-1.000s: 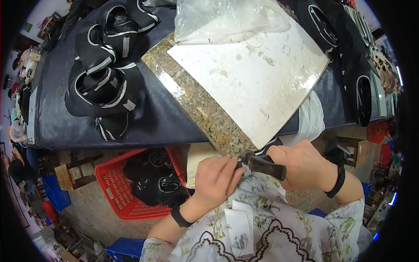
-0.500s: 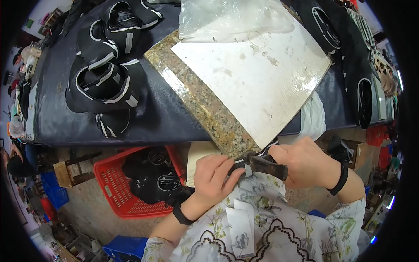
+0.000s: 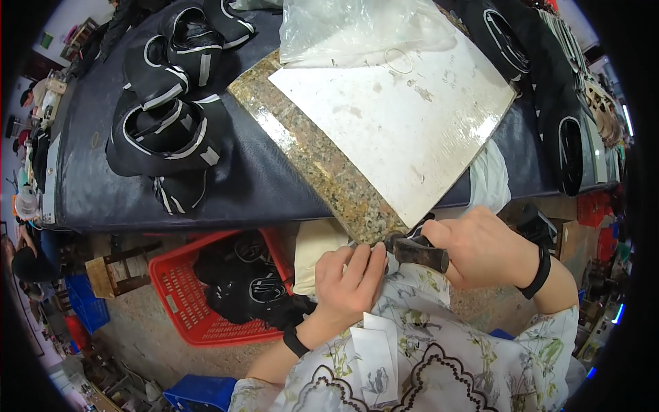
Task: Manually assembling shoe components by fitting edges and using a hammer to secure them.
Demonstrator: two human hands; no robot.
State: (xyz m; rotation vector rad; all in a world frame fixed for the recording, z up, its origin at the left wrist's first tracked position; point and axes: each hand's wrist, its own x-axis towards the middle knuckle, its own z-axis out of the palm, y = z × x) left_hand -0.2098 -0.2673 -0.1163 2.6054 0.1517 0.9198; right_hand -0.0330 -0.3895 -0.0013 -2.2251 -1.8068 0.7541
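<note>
My right hand (image 3: 489, 253) is closed round a hammer (image 3: 424, 255), its dark worn head close to the near corner of a stone slab (image 3: 312, 161). Beside the hammer, my left hand (image 3: 349, 285) bends its fingers over that same corner, pressing on a black fabric piece with pale trim (image 3: 427, 222). Most of this piece is hidden by my hands and the hammer. A white board (image 3: 391, 141) lies on the slab, with a clear plastic bag (image 3: 364, 31) across its far part.
Black shoe uppers with pale trim (image 3: 161, 141) stand on the dark table (image 3: 254, 199) at left; more (image 3: 504, 41) lie at right. Below the table, a red basket (image 3: 180, 295) holds black pieces. A wooden stool (image 3: 103, 278) and blue crate (image 3: 199, 393) are at lower left.
My left hand has shifted right, closer to the hammer, and its fingers now cover more of the black piece. The hammer stays in my right hand, nearly in place.
</note>
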